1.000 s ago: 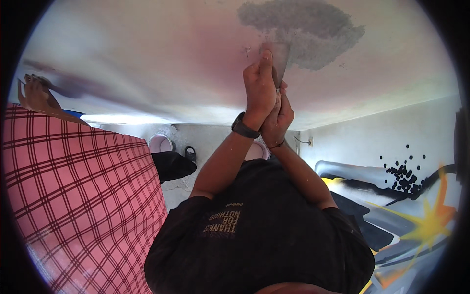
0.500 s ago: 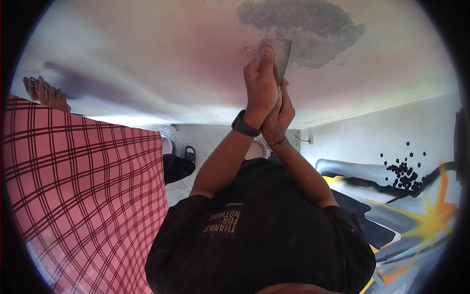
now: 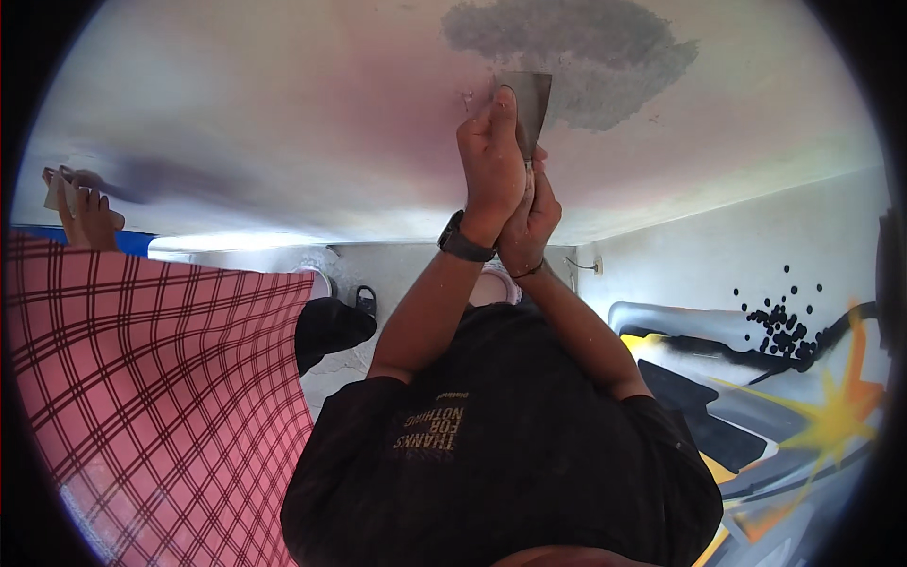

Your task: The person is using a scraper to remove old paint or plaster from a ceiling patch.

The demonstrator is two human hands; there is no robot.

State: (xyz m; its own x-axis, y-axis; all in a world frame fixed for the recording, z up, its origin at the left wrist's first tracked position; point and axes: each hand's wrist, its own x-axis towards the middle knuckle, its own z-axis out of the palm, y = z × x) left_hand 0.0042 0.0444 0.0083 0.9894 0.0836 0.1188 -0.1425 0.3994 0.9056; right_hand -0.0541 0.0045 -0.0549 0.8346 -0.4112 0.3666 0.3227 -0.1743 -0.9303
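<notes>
Both my hands are closed on a putty knife (image 3: pixel 535 106) with a wide metal blade, held up against the pale wall. My left hand (image 3: pixel 493 175), with a dark watch at its wrist, wraps the tool with the thumb pressed along the blade. Lower down, my right hand (image 3: pixel 531 219) grips around the handle, which the fingers mostly hide. The blade's edge lies just below a rough grey patch (image 3: pixel 605 66) on the wall; whether it touches the surface I cannot tell.
Close on my left stands a person in a pink checked shirt (image 3: pixel 179 350), whose hand (image 3: pixel 93 222) holds a tool near the wall. A bucket (image 3: pixel 493 286) sits on the floor beyond my forearms. The painted side wall (image 3: pixel 737 236) rises on the right.
My hands and the putty knife have shifted slightly left, as has the grey patch in view. The other person's hand and sleeve have moved lower.
</notes>
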